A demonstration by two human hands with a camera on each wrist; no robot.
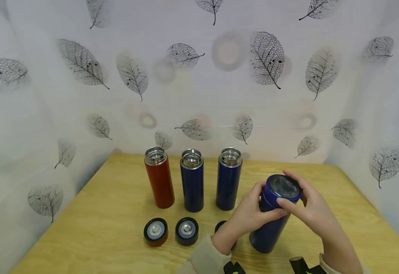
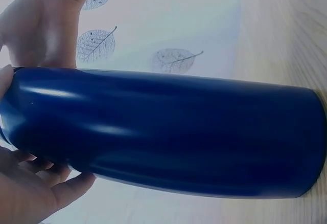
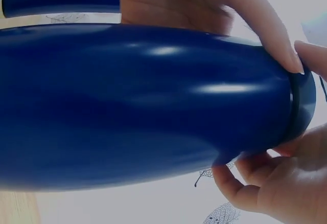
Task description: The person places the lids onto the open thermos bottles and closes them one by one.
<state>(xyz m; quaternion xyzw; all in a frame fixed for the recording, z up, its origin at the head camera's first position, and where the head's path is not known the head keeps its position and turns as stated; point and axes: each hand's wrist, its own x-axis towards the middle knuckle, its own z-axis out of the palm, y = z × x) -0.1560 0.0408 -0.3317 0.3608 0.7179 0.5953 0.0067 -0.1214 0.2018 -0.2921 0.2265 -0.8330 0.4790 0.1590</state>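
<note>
A blue thermos bottle [image 1: 269, 232] stands on the table at the right, its blue lid [image 1: 284, 187] with a dark top sitting on the mouth. My left hand [image 1: 251, 213] grips the bottle's upper body just below the lid. Thumb and fingers of my right hand [image 1: 310, 205] hold the lid by its sides. In the right wrist view, the thumb of the left hand [image 3: 271, 29] lies along the bottle close to the lid seam. The bottle's long blue body [image 2: 168, 132] fills the left wrist view.
Left of the hands stand a red bottle [image 1: 160, 182] and two blue bottles [image 1: 192, 186], [image 1: 228, 184] without lids. In front lie upturned lids, one red-rimmed [image 1: 156, 232], one dark [image 1: 187, 231], and another lid [image 1: 219, 226] partly behind my left wrist. A leaf-patterned curtain [image 1: 199, 95] hangs behind the wooden table [image 1: 100, 228].
</note>
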